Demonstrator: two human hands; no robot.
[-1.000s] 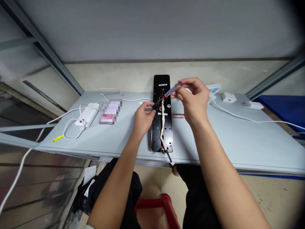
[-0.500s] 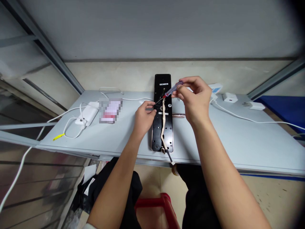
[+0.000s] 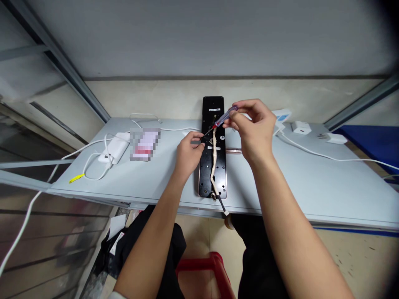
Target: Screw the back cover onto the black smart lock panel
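Note:
A long black door lock panel (image 3: 219, 168) lies on the desk with its back side up. A beige-wrapped cable (image 3: 214, 155) runs down its middle to a small white connector (image 3: 226, 213) past the desk's front edge. My right hand (image 3: 254, 128) is closed round the clear purple handle of a screwdriver (image 3: 222, 118), which slants down to the left. The screwdriver's tip reaches the panel's left edge, close to the fingertips of my left hand (image 3: 189, 153). There, bent left fingers and thumb hold the panel's edge. A rose-gold lever handle (image 3: 233, 151) sticks out at the right.
On the left lie a white power strip (image 3: 115, 149) with cables, a yellow tag (image 3: 76, 178) and a blurred-out phone (image 3: 145, 144). White chargers (image 3: 301, 127) and a cable are at the right. Below the grey desk (image 3: 299, 182) stands a red stool (image 3: 215, 265).
My right hand and the screwdriver have shifted very slightly to the left. The left hand and the lock panel stay practically in place.

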